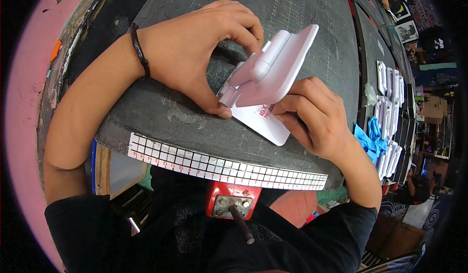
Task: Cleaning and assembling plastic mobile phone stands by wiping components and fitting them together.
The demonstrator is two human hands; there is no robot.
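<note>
A white plastic folding phone stand [287, 61] is tilted up on the dark grey board, its hinged arm raised above a flat base plate [263, 129] that bears a red print. My left hand [207, 41] curves around the stand from the left, thumb at the base's near corner and fingers behind the hinge. At the plate's right side, my right hand [317, 114] is closed, thumb and forefinger pinched against the red print. Whatever may be between those fingertips is too small to make out.
A ruled white strip [219, 165] lines the near edge of the dark work board [161, 112]. Below sits a red clamp with a metal bolt [239, 217]. To the right are several white stands [387, 112] and a blue cloth [371, 139]. People are in the far right background.
</note>
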